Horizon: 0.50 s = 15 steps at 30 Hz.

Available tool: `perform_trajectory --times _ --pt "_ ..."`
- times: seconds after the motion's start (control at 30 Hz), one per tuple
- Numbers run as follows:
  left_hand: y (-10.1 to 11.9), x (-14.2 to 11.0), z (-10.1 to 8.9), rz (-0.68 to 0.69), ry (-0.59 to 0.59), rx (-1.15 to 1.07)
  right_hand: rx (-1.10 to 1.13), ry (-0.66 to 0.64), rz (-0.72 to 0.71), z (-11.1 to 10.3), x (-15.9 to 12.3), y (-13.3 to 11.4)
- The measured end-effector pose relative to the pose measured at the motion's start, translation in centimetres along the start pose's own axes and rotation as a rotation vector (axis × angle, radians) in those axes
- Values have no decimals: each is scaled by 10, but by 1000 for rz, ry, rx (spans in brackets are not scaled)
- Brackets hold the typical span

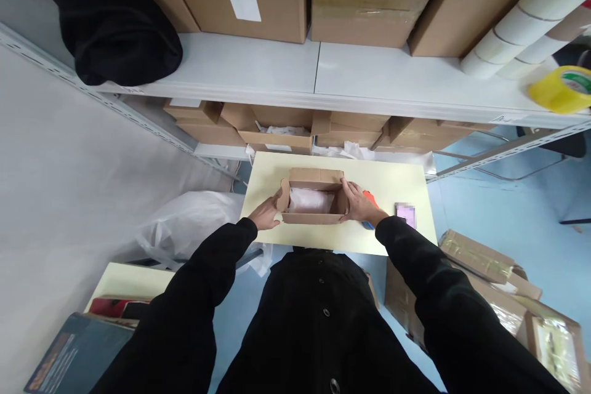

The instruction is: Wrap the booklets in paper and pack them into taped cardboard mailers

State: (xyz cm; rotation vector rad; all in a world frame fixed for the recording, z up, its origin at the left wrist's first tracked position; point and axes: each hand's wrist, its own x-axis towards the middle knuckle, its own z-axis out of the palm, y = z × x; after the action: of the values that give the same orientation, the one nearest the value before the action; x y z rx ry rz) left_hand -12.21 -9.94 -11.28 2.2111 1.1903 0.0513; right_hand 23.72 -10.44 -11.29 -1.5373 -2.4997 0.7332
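Note:
On the pale yellow table stands an open cardboard box, its back flap raised. A white wrapped packet lies inside it. My left hand grips the box's left end at the side flap. At the other end, my right hand is closed on the right wall, thumb toward the near side. Partly hidden behind my right wrist is an orange and blue object whose kind I cannot make out. A phone rests on the table farther right.
A grey shelf crosses behind the table, with large cartons, label rolls and yellow tape. Open boxes fill the lower level. Plastic wrap lies at left; cartons are stacked on the right floor.

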Motion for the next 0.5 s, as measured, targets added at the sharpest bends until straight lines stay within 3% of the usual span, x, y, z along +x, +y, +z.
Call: perform_trajectory --times 0.2,0.3,0.5 --pt "-5 -3 -7 160 -37 250 2 -3 -74 0 7 -3" --pt "-7 1 -7 172 -50 357 19 30 -86 -6 5 -3" --pt "-17 4 -6 205 -11 429 227 255 125 -11 -34 15"
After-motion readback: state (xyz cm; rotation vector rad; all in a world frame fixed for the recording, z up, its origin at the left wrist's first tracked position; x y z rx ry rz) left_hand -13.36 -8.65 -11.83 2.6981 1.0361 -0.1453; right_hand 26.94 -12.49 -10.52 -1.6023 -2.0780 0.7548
